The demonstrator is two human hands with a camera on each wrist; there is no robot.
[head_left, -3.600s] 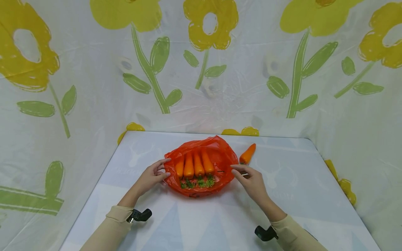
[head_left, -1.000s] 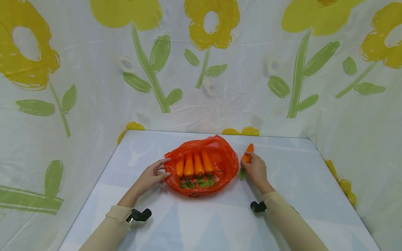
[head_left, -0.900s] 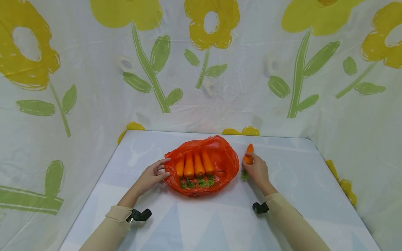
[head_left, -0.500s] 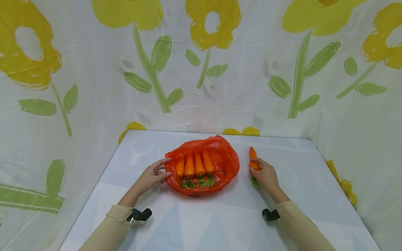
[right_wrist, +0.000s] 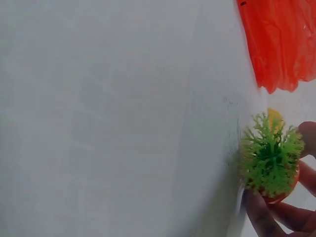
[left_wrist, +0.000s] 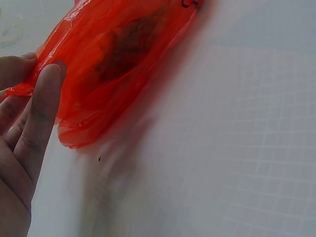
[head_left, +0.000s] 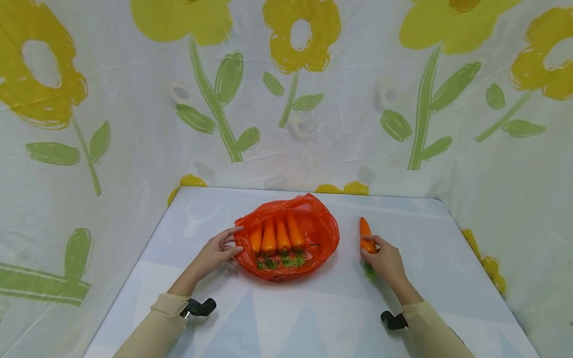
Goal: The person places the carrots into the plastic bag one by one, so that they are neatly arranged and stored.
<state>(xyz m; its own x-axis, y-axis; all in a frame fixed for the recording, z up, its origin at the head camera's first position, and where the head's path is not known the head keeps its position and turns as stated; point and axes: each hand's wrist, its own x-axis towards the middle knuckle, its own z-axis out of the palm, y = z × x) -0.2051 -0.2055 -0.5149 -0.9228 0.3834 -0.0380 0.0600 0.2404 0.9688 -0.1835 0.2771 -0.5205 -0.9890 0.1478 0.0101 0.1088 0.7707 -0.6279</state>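
My left hand (head_left: 218,252) grips the left edge of a red plastic bag (head_left: 320,256), thumb and fingers on either side of the film in the left wrist view. The bag lies with its mouth spread, and several orange carrots (head_left: 282,234) with green tops sit side by side in it. To the right of the bag, my right hand (head_left: 386,258) pinches another carrot (head_left: 364,228) near its thick end. Its tip points to the back of the table. In the right wrist view its leafy green top (right_wrist: 271,155) faces the camera and partly hides the fingers.
Both hands work over a white table (head_left: 250,318) with pale blue patterns. Behind it and at the sides hangs a white curtain (head_left: 349,109) printed with yellow flowers. Each wrist carries a small black camera (head_left: 201,307).
My right hand let go of the bag's right edge, took hold of the loose carrot, and has moved right and nearer with it. My left hand stays on the bag.
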